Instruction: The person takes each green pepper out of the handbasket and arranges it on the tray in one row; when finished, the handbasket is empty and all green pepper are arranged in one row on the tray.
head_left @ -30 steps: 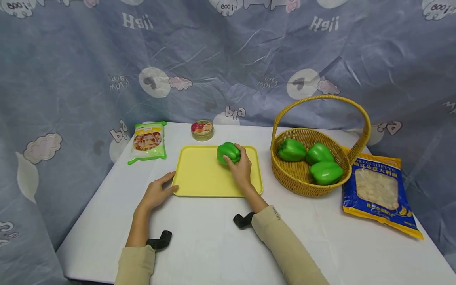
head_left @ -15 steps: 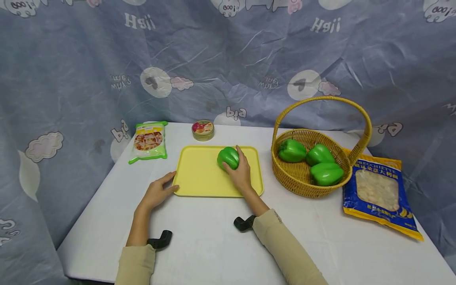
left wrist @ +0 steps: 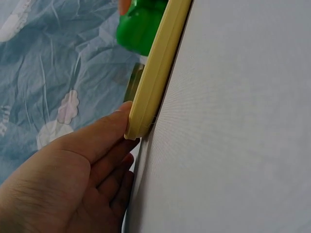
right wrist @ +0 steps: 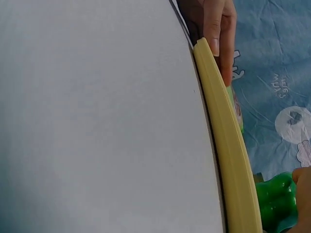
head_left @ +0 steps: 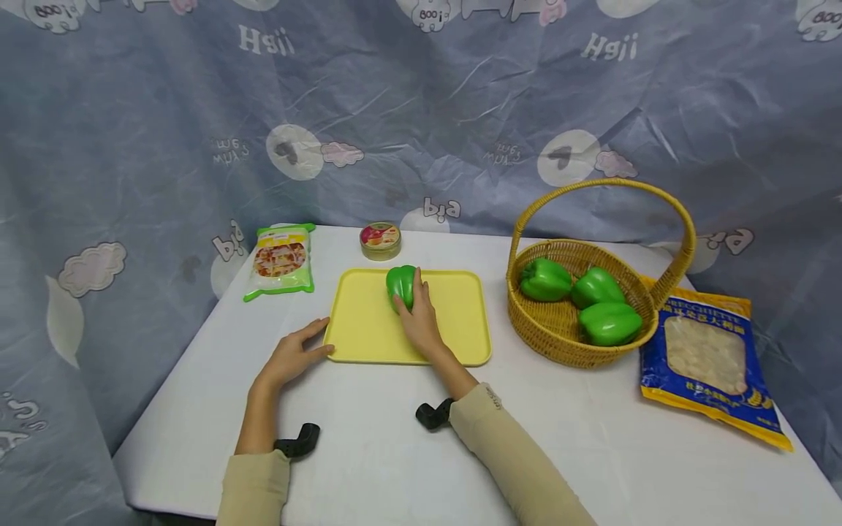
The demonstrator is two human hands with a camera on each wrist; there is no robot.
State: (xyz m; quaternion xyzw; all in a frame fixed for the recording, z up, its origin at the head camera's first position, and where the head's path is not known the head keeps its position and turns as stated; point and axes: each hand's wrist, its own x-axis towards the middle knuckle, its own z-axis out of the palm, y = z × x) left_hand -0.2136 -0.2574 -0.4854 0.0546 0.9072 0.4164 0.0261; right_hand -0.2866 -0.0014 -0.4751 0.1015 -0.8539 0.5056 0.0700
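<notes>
On the yellow tray [head_left: 454, 318], towards its far side, a green bell pepper [head_left: 399, 285] is held by my right hand [head_left: 419, 321], which covers its right side. The right wrist view catches this pepper [right wrist: 277, 200] and part of the fingers at the lower right. My left hand [head_left: 289, 358] holds the tray's near left corner, fingers along the left edge and thumb at the front edge. Seen from the left wrist, the thumb of this hand [left wrist: 73, 160] touches the tray rim [left wrist: 158, 73]. Several fingers there are partly hidden.
Right of the tray stands a wicker basket [head_left: 559, 351] with a tall handle, holding three green bell peppers [head_left: 610, 324]. A blue pasta bag [head_left: 707, 358] lies beside it. A round tin [head_left: 380, 242] and a green-edged food packet [head_left: 281, 259] are behind and left. Patterned cloth hangs behind.
My right hand has carried the bell pepper a little left over the tray, turning it slightly. The left hand stays at the tray corner. The whole view has shifted slightly.
</notes>
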